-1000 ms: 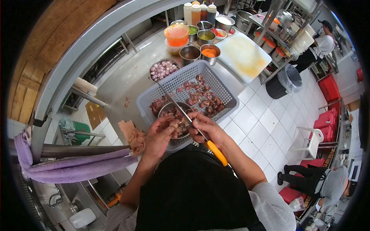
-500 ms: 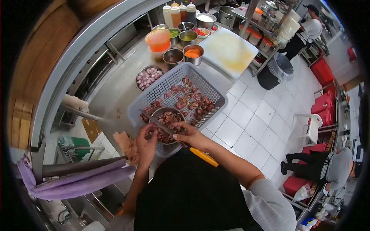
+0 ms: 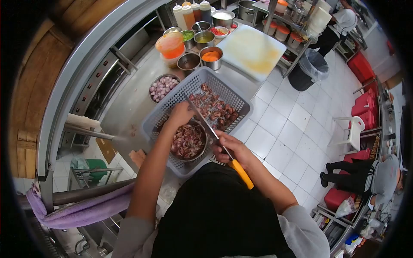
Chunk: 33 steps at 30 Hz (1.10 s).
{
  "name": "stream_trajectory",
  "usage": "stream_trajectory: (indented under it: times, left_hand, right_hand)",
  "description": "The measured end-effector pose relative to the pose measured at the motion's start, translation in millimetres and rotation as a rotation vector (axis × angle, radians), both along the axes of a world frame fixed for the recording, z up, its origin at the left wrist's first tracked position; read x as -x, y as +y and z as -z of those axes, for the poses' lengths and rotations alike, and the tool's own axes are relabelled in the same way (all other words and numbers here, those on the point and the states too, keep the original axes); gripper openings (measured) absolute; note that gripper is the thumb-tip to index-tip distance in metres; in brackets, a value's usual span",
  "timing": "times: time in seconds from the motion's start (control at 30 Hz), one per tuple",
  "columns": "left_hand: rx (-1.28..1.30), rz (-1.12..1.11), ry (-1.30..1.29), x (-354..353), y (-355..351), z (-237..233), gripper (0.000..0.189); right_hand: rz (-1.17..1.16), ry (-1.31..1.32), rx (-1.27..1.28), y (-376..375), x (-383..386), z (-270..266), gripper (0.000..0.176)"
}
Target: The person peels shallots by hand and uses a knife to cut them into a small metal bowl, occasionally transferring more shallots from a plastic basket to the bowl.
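A grey perforated basket (image 3: 245, 112) holds reddish-brown shallots (image 3: 223, 112) and a round metal bowl of peelings (image 3: 188, 141). My right hand (image 3: 230, 149) is wrapped round a knife with a yellow handle (image 3: 241, 174), its blade slanting up and left over the basket. My left hand (image 3: 181, 114) reaches into the basket beyond the bowl, near the knife tip; its fingers are mostly hidden, so what they hold does not show. A bowl of peeled shallots (image 3: 164, 88) stands on the steel table beside the basket.
Metal pots (image 3: 211, 57), an orange tub (image 3: 170, 45), squeeze bottles (image 3: 188, 16) and a white cutting board (image 3: 251, 51) are farther back. A black bin (image 3: 307, 71) stands on the floor at right. One person (image 3: 344, 21) is at upper right, another (image 3: 380, 176) at lower right.
My left hand has moved from beside the bowl up and right into the basket. My right hand, with the knife, has shifted right, away from over the bowl.
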<state>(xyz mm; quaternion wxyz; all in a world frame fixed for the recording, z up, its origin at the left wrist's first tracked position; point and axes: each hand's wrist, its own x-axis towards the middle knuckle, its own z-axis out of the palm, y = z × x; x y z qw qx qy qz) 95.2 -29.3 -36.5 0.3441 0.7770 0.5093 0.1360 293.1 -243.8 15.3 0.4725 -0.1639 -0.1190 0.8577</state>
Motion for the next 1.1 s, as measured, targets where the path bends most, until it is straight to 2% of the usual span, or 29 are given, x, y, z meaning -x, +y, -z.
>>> stream_trajectory:
  times: [0.07, 0.1, 0.17, 0.2, 0.23, 0.3, 0.33, 0.37, 0.4, 0.43, 0.47, 0.5, 0.53, 0.6, 0.77, 0.83, 0.97, 1.1]
  left_hand:
    - [0.024, 0.165, 0.375, -21, 4, -7, 0.030]
    - [0.024, 0.169, 0.375, -23, 9, 6, 0.030]
    - [-0.105, 0.240, 0.406, -23, 17, 43, 0.031]
    - [0.084, 0.252, 0.380, -26, 16, 28, 0.036]
    - [0.084, 0.253, 0.378, -26, 14, 24, 0.036]
    - [-0.100, 0.078, 0.209, -19, 4, 17, 0.026]
    - [-0.102, 0.073, 0.208, -12, 0, 8, 0.026]
    - [0.088, -0.009, -0.150, -2, -5, -1, 0.026]
    - [0.275, -0.092, -0.508, 7, -13, -13, 0.026]
    - [0.268, -0.102, -0.507, 15, -28, -26, 0.026]
    - [0.341, -0.140, -0.712, 23, -49, -41, 0.027]
    - [0.411, -0.176, -0.918, 30, -69, -53, 0.028]
    - [0.404, -0.187, -0.920, 34, -89, -63, 0.028]
    - [0.407, -0.388, -1.133, 39, -127, -76, 0.029]
    - [0.302, -0.477, -1.157, 49, -169, -83, 0.033]
    - [0.310, -0.481, -1.205, 52, -178, -85, 0.032]
    - [0.288, -0.487, -1.312, 59, -186, -79, 0.031]
    - [0.265, -0.482, -1.346, 61, -188, -77, 0.032]
  right_hand:
    - [0.036, 0.000, -0.009, -4, -3, 0, 0.045]
    - [0.071, -0.003, -0.020, -6, -5, -1, 0.051]
    - [0.087, -0.024, -0.050, -6, -10, -7, 0.052]
    - [0.100, -0.027, -0.047, -5, -11, -9, 0.052]
    - [0.111, -0.031, -0.046, -4, -13, -10, 0.052]
    - [0.112, -0.051, -0.028, -4, -15, -10, 0.050]
    - [0.137, -0.189, 0.001, -3, -14, -13, 0.049]
    - [0.161, -0.327, 0.028, -2, -12, -15, 0.048]
    - [0.153, -0.326, 0.023, 0, -10, -14, 0.048]
    - [0.139, -0.439, -0.059, 1, -7, -13, 0.046]
    - [0.124, -0.551, -0.144, 3, -3, -12, 0.044]
    - [0.112, -0.548, -0.151, 5, 2, -12, 0.044]
    - [0.118, -0.616, -0.223, 6, 9, -12, 0.046]
    - [0.104, -0.712, -0.333, 7, 24, -28, 0.051]
    - [0.036, -0.789, -0.492, 10, 51, -46, 0.057]
    - [0.122, -0.880, -0.660, 11, 60, -47, 0.056]
    - [-0.001, -0.842, -0.597, 10, 63, -57, 0.059]
    - [-0.017, -0.889, -0.613, 10, 62, -62, 0.059]
